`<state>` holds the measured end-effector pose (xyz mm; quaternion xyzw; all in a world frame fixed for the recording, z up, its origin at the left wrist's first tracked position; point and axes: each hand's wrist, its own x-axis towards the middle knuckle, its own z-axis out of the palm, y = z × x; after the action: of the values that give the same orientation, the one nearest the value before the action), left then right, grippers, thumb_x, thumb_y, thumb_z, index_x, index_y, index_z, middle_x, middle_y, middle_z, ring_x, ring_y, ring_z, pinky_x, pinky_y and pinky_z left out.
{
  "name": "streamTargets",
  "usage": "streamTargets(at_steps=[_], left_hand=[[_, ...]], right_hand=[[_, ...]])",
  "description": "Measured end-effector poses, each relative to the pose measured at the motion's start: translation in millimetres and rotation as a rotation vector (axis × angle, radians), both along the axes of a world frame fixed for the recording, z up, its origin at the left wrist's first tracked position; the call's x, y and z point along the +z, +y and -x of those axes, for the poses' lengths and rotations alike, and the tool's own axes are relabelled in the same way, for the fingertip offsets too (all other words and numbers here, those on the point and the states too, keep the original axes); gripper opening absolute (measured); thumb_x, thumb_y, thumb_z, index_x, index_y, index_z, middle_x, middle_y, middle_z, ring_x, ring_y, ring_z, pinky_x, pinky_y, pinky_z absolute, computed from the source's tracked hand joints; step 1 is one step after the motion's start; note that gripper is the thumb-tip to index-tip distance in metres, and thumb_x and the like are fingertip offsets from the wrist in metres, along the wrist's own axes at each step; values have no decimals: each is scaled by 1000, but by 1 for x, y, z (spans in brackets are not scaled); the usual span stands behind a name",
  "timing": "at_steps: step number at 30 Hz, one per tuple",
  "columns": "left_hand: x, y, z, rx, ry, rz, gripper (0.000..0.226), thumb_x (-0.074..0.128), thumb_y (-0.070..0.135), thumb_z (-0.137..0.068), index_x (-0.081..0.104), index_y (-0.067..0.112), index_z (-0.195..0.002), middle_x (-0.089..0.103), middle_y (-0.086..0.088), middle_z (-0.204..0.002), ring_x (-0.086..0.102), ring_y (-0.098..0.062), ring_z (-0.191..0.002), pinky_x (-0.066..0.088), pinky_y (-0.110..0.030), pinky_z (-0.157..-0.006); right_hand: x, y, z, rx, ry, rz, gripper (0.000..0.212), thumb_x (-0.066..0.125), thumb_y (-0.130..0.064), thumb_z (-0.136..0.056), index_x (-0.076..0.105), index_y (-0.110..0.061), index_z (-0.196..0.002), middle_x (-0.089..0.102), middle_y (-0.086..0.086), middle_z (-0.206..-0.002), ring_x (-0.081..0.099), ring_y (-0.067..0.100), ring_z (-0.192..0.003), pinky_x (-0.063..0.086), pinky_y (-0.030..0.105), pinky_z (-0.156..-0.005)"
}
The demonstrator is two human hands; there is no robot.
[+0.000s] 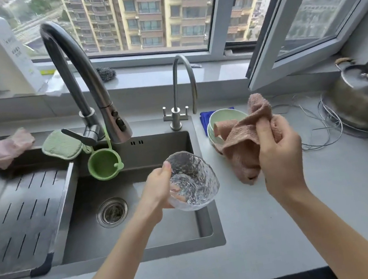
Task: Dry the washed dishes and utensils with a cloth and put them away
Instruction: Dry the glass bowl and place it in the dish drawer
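Over the right side of the sink [111,237], the left hand [159,189] grips a clear glass bowl [194,181], thumb on its rim and fingers curled underneath. Just right, above the counter [332,200], the right hand [279,155] clutches a bunched pink cloth [242,149] that drapes against the stacked green bowls [220,115].

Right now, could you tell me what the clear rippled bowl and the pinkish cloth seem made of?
The clear rippled bowl looks like glossy glass: see-through, glints on its hammered wall. The pinkish cloth looks like matte terry cotton or microfibre: nubby pile, soft folds.
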<state>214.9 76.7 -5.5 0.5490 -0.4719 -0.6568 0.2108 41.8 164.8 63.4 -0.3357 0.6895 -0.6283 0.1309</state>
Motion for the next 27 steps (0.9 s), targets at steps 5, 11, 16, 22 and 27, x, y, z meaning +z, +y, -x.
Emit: streamTargets(at_steps=[5, 11, 16, 22, 27], left_hand=[[2, 1, 9, -28, -32, 103, 42, 33, 46, -98, 56, 13, -87, 60, -12, -79, 61, -30, -68, 53, -43, -66], [14, 10, 8, -90, -38, 193, 35, 37, 39, -99, 57, 17, -80, 57, -2, -69, 57, -24, -67, 48, -37, -64], [19, 25, 18, -122, 1, 315, 36, 41, 35, -99, 60, 16, -75, 61, 3, -63, 59, -25, -62, 48, -41, -64], [9, 19, 26, 74, 12, 323, 34, 47, 45, -90, 61, 20, -71, 61, -2, -52, 56, -30, -55, 48, -55, -65], [2, 25, 40, 235, -31, 377, 28, 45, 33, -97, 64, 15, -86, 64, 2, -64, 65, -32, -75, 50, -46, -74]], right_hand=[[-46, -5, -16, 169, 152, -495, 43, 64, -26, -86, 47, -20, -125, 56, 3, -125, 51, 24, -119, 37, 46, -104], [-72, 1, -16, 595, 819, -448, 86, 47, -64, -74, 4, -47, -147, 8, 2, -160, 3, 26, -148, 7, 58, -117], [-63, -25, -15, 505, 450, -552, 101, 65, -53, -69, 0, -46, -146, 44, 2, -146, 47, 21, -129, 43, 35, -97], [-78, -34, -25, 177, -334, -564, 83, 83, -20, -66, 43, -21, -139, 65, 1, -119, 63, 18, -107, 50, 40, -96], [-95, -33, -36, 35, -999, -447, 29, 70, 11, -75, 67, -1, -101, 70, 23, -92, 70, 33, -72, 59, 46, -63]])
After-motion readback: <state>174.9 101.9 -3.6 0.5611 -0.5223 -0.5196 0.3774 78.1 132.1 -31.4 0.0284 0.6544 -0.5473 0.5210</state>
